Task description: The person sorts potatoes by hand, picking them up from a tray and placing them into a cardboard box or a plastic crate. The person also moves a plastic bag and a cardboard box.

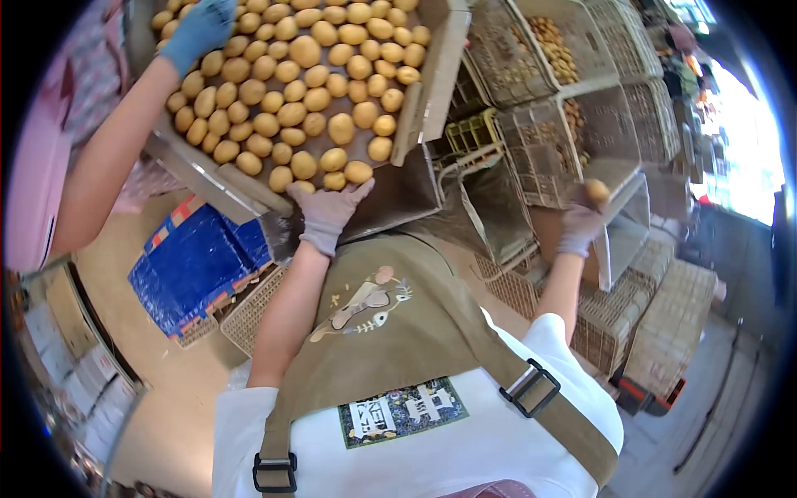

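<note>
Many yellow potatoes [292, 114] lie spread over a sorting table [193, 163] with raised edges. My left hand [326, 214], in a pale glove, is at the table's near edge, its fingers spread and touching the closest potatoes. Nothing is visibly gripped in it. Out to the right, my right hand [583, 226], also gloved, has a single potato [596, 192] at its fingertips, close to the edge of a grey chute [624, 217]. The hand is slightly blurred and part of the fingers is hidden.
A co-worker's blue-gloved hand [203, 31] reaches over the potatoes from the left. Plastic crates [544, 137], some holding potatoes, stand to the right. A blue box [199, 270] sits on the floor at left. More stacked crates [677, 319] are at lower right.
</note>
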`<control>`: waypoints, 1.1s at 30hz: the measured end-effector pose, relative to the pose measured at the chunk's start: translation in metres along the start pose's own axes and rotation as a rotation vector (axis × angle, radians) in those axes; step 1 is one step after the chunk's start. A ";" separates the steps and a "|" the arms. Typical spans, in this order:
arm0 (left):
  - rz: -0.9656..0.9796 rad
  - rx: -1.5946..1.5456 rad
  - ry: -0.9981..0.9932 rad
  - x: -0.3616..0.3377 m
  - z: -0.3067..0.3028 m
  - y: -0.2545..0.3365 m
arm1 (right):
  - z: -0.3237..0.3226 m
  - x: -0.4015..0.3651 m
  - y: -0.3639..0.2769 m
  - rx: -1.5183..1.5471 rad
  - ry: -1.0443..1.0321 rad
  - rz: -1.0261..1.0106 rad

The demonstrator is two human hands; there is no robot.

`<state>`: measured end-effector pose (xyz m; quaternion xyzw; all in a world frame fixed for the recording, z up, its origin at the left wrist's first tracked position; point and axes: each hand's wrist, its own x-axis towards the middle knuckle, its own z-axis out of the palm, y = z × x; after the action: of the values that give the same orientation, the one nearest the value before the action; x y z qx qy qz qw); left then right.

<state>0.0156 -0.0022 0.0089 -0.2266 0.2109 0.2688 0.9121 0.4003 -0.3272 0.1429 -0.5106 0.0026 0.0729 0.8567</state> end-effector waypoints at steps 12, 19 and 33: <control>0.024 0.107 -0.004 -0.001 0.004 -0.001 | 0.249 -0.179 0.171 -1.066 -1.092 -0.754; 0.028 -0.024 0.113 -0.007 0.004 -0.003 | 0.307 -0.187 0.258 -1.751 -1.301 -0.121; 0.017 -0.020 0.094 0.002 0.006 0.000 | -0.015 0.019 -0.074 0.190 0.118 -0.056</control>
<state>0.0184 0.0016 0.0129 -0.2464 0.2529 0.2675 0.8965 0.4300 -0.3731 0.1989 -0.4302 0.0456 0.0182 0.9014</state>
